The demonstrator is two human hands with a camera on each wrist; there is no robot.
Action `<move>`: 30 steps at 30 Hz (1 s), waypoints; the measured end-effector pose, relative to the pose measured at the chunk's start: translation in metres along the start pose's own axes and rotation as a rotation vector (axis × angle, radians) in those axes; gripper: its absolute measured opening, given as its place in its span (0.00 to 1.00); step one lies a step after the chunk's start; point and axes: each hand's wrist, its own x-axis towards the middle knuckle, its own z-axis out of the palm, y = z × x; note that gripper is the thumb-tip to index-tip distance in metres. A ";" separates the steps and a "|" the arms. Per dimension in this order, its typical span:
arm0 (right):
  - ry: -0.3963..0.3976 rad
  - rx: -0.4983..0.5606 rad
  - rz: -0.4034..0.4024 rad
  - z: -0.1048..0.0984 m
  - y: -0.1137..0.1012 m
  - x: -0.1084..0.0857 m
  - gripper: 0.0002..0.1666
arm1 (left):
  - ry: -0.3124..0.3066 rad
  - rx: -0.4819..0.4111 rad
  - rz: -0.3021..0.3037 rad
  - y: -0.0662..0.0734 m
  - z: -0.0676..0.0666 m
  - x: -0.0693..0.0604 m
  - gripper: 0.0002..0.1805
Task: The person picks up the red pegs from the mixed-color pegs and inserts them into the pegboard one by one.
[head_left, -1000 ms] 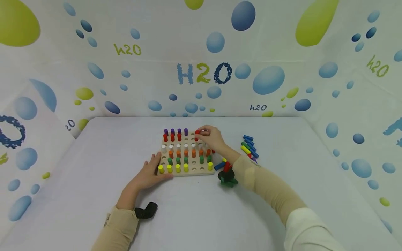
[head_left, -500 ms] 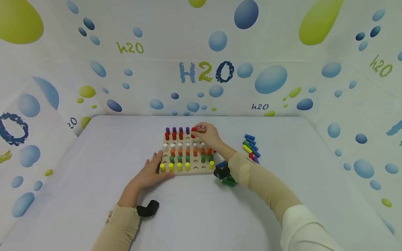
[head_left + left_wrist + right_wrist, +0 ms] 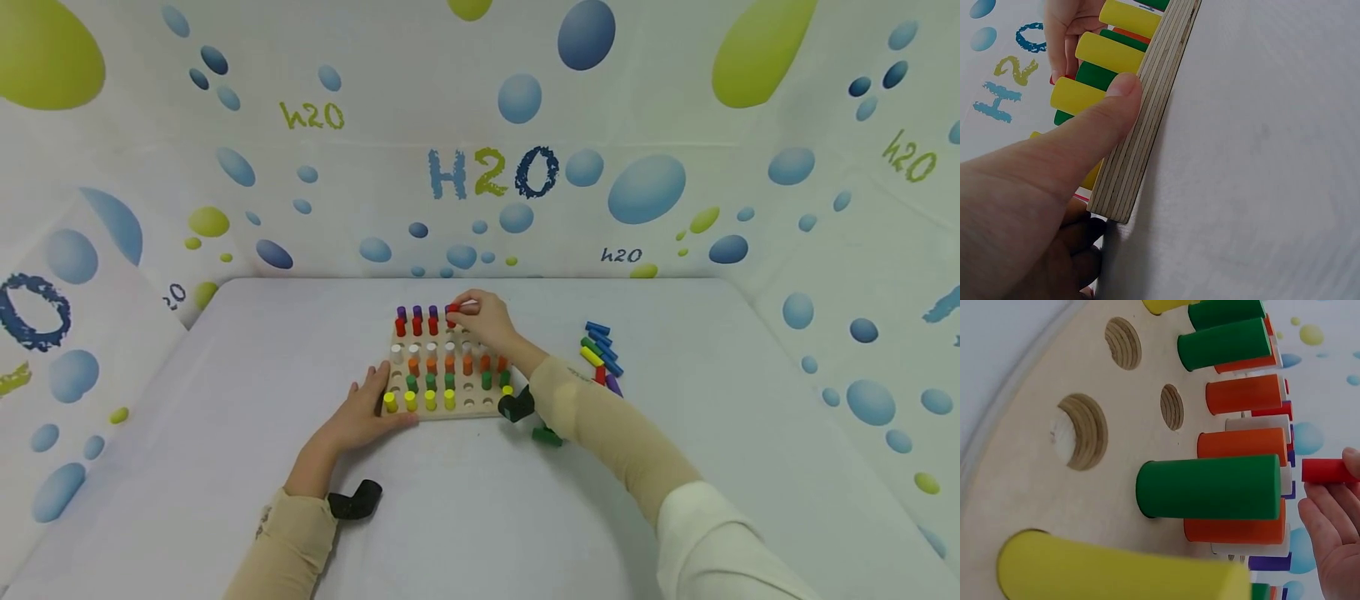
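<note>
A wooden pegboard (image 3: 442, 414) carries upright rows of purple, red, white, orange, green and yellow pegs. My left hand (image 3: 360, 421) holds its near left corner, with the thumb along the front edge and the fingers at the left side. In the left wrist view the thumb (image 3: 1110, 112) lies against the layered wooden edge. My right hand (image 3: 486, 321) pinches a red peg (image 3: 452, 316) over the back of the board, in line with the red row. The right wrist view shows this red peg (image 3: 1325, 470) held clear of the board between thumb and fingers.
Loose blue, green, yellow, red and purple pegs (image 3: 602, 346) lie right of the board. A green peg (image 3: 547, 436) lies near the right forearm, which hides part of that area. Bare holes (image 3: 1082, 431) show among the pegs. Each wrist wears a black camera (image 3: 356, 500).
My right hand has carried the red peg leftward along the red row, to beside the third red peg. My left hand has stayed at the board's corner.
</note>
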 end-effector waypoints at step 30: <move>-0.043 -0.164 0.129 0.016 0.007 0.013 0.10 | 0.019 0.012 0.032 0.003 0.002 -0.002 0.60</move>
